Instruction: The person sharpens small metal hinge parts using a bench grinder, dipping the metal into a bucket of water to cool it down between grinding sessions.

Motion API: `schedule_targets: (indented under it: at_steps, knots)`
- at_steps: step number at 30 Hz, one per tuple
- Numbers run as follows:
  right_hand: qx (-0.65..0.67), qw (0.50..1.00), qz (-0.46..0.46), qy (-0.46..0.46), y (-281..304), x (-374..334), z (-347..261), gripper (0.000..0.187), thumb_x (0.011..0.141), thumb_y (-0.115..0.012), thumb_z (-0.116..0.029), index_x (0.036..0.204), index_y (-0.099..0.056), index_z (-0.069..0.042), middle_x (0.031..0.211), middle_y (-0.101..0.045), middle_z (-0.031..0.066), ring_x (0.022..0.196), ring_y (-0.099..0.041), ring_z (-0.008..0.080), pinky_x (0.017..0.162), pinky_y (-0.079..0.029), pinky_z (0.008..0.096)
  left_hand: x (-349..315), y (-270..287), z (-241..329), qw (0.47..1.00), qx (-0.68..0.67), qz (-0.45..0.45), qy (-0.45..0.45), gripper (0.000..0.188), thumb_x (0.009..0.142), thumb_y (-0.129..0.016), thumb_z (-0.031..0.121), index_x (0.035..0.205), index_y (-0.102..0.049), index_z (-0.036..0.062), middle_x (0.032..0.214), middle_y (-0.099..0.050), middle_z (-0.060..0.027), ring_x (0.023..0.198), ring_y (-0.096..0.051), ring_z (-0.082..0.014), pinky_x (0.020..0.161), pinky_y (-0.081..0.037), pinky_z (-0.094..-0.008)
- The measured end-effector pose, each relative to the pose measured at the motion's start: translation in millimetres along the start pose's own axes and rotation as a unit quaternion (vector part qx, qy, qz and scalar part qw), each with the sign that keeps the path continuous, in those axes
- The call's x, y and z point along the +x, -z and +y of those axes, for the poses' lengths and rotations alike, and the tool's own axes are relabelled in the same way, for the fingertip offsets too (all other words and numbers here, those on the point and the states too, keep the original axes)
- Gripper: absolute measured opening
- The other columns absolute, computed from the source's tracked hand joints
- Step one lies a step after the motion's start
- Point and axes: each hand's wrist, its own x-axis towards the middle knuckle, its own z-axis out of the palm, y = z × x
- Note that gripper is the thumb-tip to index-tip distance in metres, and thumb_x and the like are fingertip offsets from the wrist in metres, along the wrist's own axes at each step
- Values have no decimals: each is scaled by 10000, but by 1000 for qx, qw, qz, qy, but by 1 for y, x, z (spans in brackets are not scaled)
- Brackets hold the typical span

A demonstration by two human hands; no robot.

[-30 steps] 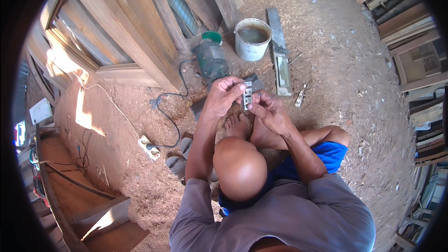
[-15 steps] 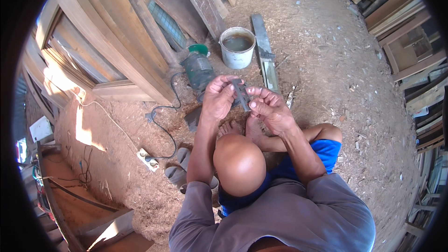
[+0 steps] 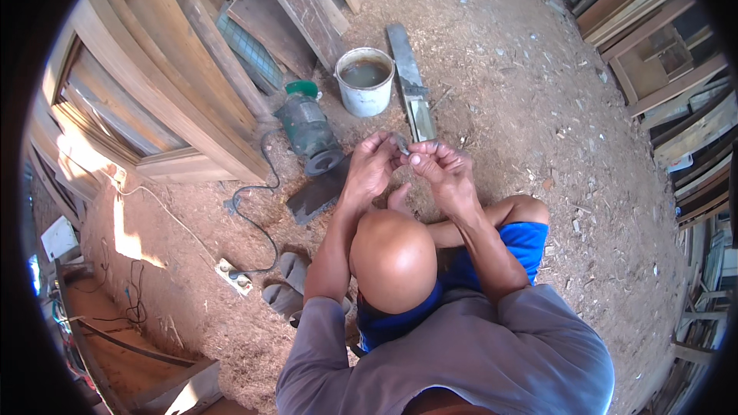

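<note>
Above my raised knee, both hands meet over the sawdust-covered ground. My left hand (image 3: 370,170) is closed, its thumb and fingers pinching one end of a small flat grey metal plate (image 3: 401,145). From the other side my right hand (image 3: 450,175) pinches the same plate between thumb and fingers. The plate is turned nearly edge-on now, so little of its face shows; dark slots showed in it earlier. Beyond the hands lies a long grey board (image 3: 403,54) with a pale block (image 3: 421,121) at its near end. Beside it stands a white bucket (image 3: 366,96) of murky water.
A green-grey power tool (image 3: 306,119) lies left of the bucket, its cord running to a white socket strip (image 3: 233,277). A dark flat piece (image 3: 311,198) and slippers (image 3: 292,273) lie left of my legs. Wooden frames (image 3: 165,77) lean at left; stacked timber (image 3: 630,8) lines the right.
The metal plate has turned from showing its slotted face to nearly edge-on, with both hands still pinching it. The view has shifted slightly, so the surroundings appear further left.
</note>
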Motion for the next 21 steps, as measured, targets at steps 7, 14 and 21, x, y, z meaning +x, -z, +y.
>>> schedule_targets:
  at_steps: [7, 14, 21]
  knots:
    - [32, 999, 15, 6, 8, -2, 11, 164, 847, -681, -36, 991, -642, 31, 899, -677, 87, 813, -646, 124, 743, -521, 244, 1, 3, -8, 1000, 12, -7, 19, 69, 934, -560, 72, 906, -568, 9, 836, -620, -77, 728, -643, -186, 704, -559, -340]
    - [34, 999, 19, 1, 6, -4, 12, 162, 851, -676, -40, 990, -640, 36, 883, -681, 100, 809, -652, 136, 730, -518, 249, -3, 1, -5, 999, 33, 8, 34, 87, 931, -574, 95, 901, -569, 14, 834, -633, -89, 724, -650, -191, 710, -562, -353]
    - [32, 999, 26, -6, 5, -4, 15, 166, 851, -678, -47, 990, -640, 37, 877, -683, 100, 798, -650, 135, 722, -509, 245, -3, 8, -8, 999, 18, -8, 36, 85, 925, -588, 102, 901, -570, 23, 840, -636, -88, 738, -640, -180, 720, -564, -355]
